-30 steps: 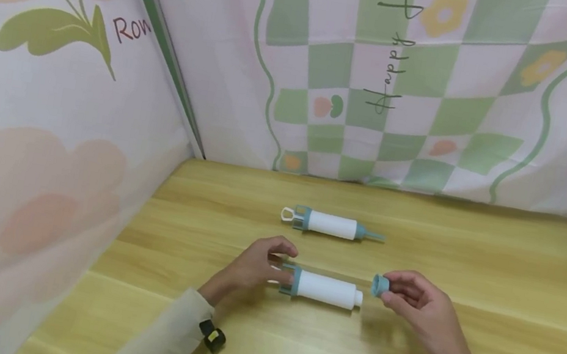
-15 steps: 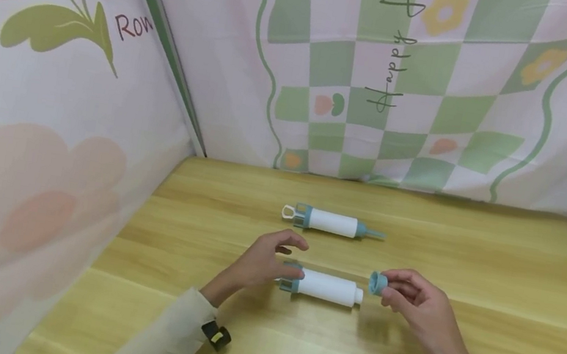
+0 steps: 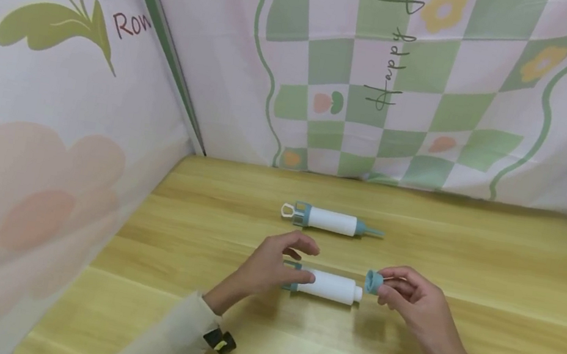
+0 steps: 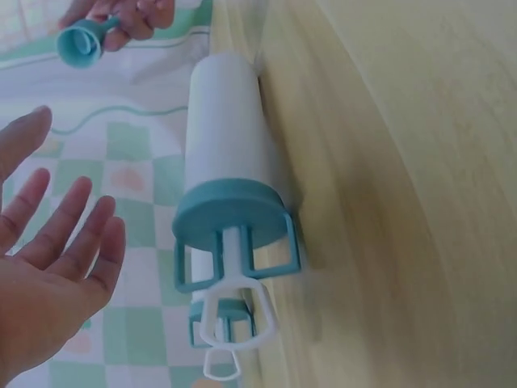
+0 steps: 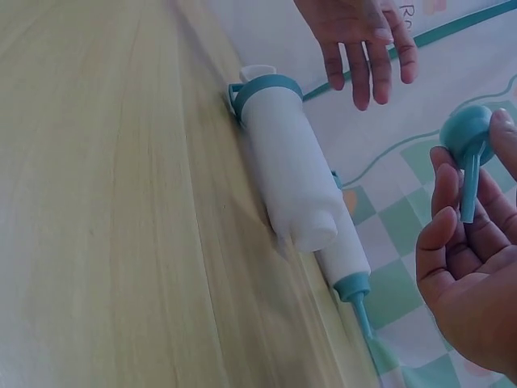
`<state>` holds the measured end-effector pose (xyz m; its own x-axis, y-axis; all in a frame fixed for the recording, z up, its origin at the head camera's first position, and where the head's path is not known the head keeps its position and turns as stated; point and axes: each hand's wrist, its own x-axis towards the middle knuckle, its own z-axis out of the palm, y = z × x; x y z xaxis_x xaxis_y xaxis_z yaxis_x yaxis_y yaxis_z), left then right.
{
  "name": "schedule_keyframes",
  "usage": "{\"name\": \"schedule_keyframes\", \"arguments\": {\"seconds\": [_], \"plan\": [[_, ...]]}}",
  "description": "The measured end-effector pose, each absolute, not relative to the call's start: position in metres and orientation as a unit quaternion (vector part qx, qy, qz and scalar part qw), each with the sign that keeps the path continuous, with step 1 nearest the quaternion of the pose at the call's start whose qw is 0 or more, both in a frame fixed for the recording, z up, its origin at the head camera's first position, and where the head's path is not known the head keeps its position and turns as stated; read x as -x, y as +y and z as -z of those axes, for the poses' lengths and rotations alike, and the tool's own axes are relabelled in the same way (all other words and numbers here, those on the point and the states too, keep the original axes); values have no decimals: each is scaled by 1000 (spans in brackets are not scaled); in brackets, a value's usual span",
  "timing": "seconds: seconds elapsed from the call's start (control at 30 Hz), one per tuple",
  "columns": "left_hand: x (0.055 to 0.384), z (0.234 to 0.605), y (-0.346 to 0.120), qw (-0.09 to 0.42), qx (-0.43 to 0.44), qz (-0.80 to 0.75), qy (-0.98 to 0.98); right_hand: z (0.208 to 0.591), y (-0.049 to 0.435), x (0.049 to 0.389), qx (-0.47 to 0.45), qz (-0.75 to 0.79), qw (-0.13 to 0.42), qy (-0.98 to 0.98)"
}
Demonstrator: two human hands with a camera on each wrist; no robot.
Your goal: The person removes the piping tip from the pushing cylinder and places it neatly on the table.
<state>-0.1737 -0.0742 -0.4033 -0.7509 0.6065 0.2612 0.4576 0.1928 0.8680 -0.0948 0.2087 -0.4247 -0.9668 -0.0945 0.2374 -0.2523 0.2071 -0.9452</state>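
Note:
My right hand (image 3: pixel 416 303) pinches a teal nozzle cap (image 3: pixel 372 282), holding it just past the right end of a big white syringe (image 3: pixel 330 286). The cap's thin spout (image 5: pixel 470 190) shows in the right wrist view, while its hollow side faces the syringe. That syringe lies on its side, with a bare white tip (image 5: pixel 313 232), a teal finger frame (image 4: pixel 234 212) and a white loop handle (image 4: pixel 234 319). My left hand (image 3: pixel 272 265) hovers over its left part, fingers and thumb spread; the left wrist view (image 4: pixel 60 275) shows a gap between them.
A second white syringe (image 3: pixel 332 222) lies behind and parallel, its teal nozzle attached and pointing right. Both lie on a wooden table (image 3: pixel 497 266). A checked cloth (image 3: pixel 407 97) hangs at the back, and a flowered cloth (image 3: pixel 50 103) at the left.
My left hand has slid right, from around the handle end to above the barrel. My right hand has brought the nozzle cap slightly left, closer to the tip. The syringes stay in place.

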Motion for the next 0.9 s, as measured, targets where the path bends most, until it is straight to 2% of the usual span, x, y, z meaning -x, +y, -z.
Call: {"name": "schedule_keyframes", "arguments": {"seconds": [0.3,0.57,0.9], "plan": [[165,398,-66,47,-370,-530,761,422,204,94,-121,-623,51,-771],[160,398,-60,52,-369,-514,773,420,198,94,-123,-626,51,-768],[156,388,-46,22,-410,-484,773,414,189,92,-134,-630,50,-763]]}}
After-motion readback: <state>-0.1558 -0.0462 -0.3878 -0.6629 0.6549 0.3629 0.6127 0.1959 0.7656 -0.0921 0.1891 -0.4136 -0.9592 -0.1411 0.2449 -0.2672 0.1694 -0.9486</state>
